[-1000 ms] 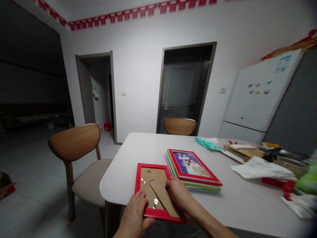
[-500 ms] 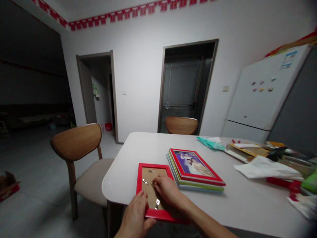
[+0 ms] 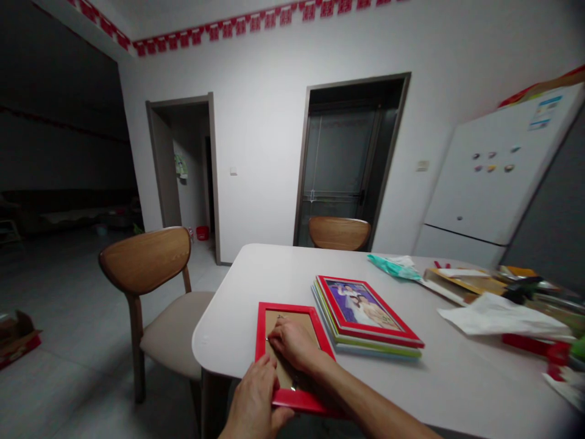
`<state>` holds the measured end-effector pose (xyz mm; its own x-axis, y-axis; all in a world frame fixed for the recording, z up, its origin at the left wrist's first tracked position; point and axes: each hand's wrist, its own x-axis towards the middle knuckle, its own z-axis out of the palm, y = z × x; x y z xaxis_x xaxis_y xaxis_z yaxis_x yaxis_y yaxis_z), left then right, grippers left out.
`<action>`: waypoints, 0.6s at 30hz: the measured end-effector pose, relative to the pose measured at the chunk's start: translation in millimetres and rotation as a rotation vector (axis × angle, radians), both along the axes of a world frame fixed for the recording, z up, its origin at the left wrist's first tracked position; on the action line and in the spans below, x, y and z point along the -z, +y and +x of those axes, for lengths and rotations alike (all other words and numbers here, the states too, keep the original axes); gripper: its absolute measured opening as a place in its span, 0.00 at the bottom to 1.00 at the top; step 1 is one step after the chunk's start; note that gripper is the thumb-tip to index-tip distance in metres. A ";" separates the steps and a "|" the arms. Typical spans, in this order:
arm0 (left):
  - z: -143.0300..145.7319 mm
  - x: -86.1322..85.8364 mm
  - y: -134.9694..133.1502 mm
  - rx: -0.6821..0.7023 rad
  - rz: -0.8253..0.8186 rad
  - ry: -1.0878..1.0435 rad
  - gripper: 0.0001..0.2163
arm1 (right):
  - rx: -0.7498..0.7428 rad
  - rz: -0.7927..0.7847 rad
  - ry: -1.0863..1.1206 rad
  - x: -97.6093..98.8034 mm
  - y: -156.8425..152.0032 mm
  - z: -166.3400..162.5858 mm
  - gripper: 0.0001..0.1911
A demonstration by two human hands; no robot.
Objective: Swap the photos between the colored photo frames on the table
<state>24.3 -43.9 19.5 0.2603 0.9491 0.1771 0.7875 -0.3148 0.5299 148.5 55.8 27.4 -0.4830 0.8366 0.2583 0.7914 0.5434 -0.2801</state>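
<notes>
A red picture frame (image 3: pixel 261 326) lies face down at the table's near edge, its brown backing board (image 3: pixel 308 320) showing. My left hand (image 3: pixel 257 390) is closed on the frame's lower left corner, thumb along the near edge. Over the board, my right hand (image 3: pixel 292 343) has its fingers pinched together near the left side. What lies between those fingertips is hidden. Small metal pieces show on the board: a hanger (image 3: pixel 294 384) near the bottom and another bit (image 3: pixel 280 316) at the top, just past my fingers.
Right of the frame stands a stack of picture frames (image 3: pixel 372 305), a red one with a photo on top. Farther right are a teal packet (image 3: pixel 393 267), white paper (image 3: pixel 500 312) and other clutter on the white table (image 3: pixel 269 268). A wooden chair (image 3: pixel 146 262) stands left.
My right hand has shifted left across the backing board, now covering the metal hanger at the left side. My left hand keeps its hold on the corner. The view has turned slightly left.
</notes>
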 end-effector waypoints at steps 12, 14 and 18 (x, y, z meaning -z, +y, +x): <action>-0.5 -3.3 -1.3 0.018 -0.050 0.027 0.29 | 0.407 -0.097 0.034 6.7 52.3 14.4 0.11; -0.1 -3.5 -1.3 0.017 -0.061 0.032 0.30 | 0.462 -0.114 0.023 6.9 59.2 14.4 0.12; 1.1 -5.5 -2.3 0.000 -0.062 0.023 0.30 | 0.525 -0.158 0.013 4.7 69.0 16.0 0.12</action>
